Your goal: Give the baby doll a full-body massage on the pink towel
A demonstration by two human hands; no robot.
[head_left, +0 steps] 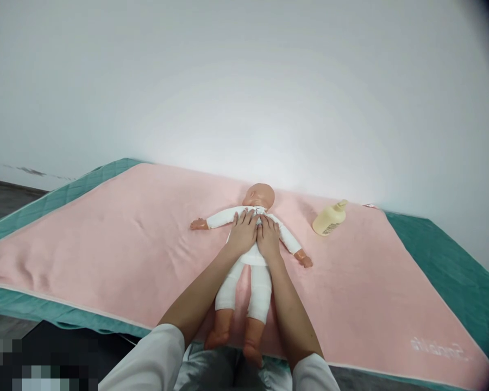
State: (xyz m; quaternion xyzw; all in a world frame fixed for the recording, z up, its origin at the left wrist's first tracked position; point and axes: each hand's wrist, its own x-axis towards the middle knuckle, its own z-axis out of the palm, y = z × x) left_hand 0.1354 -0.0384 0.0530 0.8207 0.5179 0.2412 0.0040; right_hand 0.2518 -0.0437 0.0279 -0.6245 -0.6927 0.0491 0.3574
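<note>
A baby doll [252,256] in white clothing lies stretched out on a pink blanket [122,233], its head at the far side and its bare feet toward me. My left hand [243,232] rests flat on the doll's upper body, fingers extended toward its neck. Beside it, my right hand [268,234] lies flat on the other half of the upper body. The two hands are side by side and cover much of the torso. Both of the doll's arms reach outward. To the right of the doll, a pale yellow pump bottle [329,218] stands on the blanket.
Under the blanket is a green quilted cover [444,255], showing at the left, right and front edges. A pale wall [244,81] rises directly behind. A dark object [65,347] sits low at the left, partly blurred out by blocks.
</note>
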